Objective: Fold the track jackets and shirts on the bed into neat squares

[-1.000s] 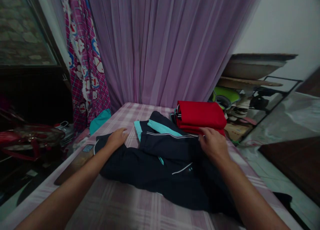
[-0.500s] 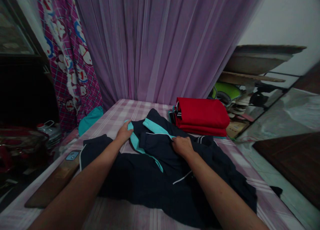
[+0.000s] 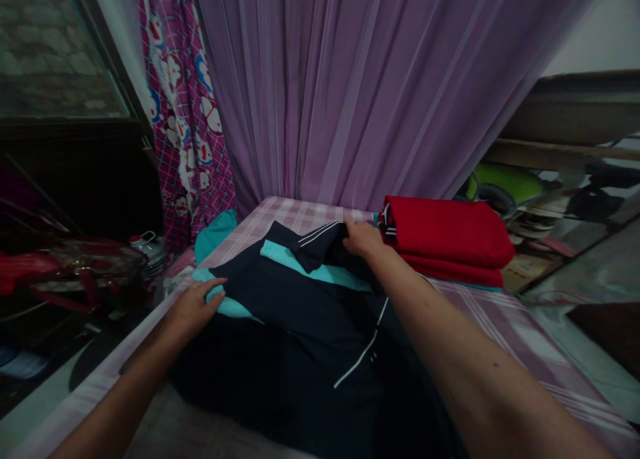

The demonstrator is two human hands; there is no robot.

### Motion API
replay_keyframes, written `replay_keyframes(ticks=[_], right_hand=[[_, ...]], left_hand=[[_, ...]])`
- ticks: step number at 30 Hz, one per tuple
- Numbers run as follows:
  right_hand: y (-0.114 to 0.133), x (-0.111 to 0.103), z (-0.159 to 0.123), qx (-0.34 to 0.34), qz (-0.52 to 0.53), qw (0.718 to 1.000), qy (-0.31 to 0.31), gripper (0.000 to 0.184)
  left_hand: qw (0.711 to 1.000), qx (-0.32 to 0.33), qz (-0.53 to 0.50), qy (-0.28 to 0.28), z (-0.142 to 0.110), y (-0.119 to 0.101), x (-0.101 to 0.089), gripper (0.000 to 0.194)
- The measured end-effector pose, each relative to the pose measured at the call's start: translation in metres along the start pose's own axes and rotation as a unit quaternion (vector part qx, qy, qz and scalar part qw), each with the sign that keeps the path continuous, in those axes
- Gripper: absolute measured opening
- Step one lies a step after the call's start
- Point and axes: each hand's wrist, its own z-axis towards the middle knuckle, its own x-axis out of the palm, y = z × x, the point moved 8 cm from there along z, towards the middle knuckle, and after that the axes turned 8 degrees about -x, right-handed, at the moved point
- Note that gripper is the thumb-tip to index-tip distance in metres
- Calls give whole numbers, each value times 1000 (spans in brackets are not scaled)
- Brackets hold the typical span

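Observation:
A navy shirt (image 3: 310, 332) with turquoise panels and thin white piping lies spread over the bed or table in front of me. My left hand (image 3: 197, 302) is at its left side, thumb and fingers closed on a turquoise edge. Farther back and to the right, my right hand (image 3: 364, 238) pinches a navy part edged with two white stripes and lifts it a little above the rest. My right forearm covers some of the shirt's right side. A folded red cloth stack (image 3: 450, 236) sits just beyond my right hand.
A plaid sheet (image 3: 280, 209) covers the surface. Purple curtains (image 3: 340, 99) hang behind it, with a patterned curtain (image 3: 187, 126) at the left. A turquoise cloth (image 3: 215, 236) lies by the left edge. Shelves with a green item (image 3: 510, 182) stand at the right.
My left hand has moved left and nearer with the turquoise edge. My right hand has shifted to the striped part, raising it away from me. The view has turned slightly left.

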Motion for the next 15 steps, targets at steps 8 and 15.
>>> replay_keyframes(ticks=[8, 15], right_hand=[[11, 84, -41, -107, -35, 981, 161, 87], [-17, 25, 19, -71, -74, 994, 36, 36]], left_hand=[[997, -10, 71, 42, -8, 9, 2, 49], [997, -34, 69, 12, -4, 10, -23, 49]])
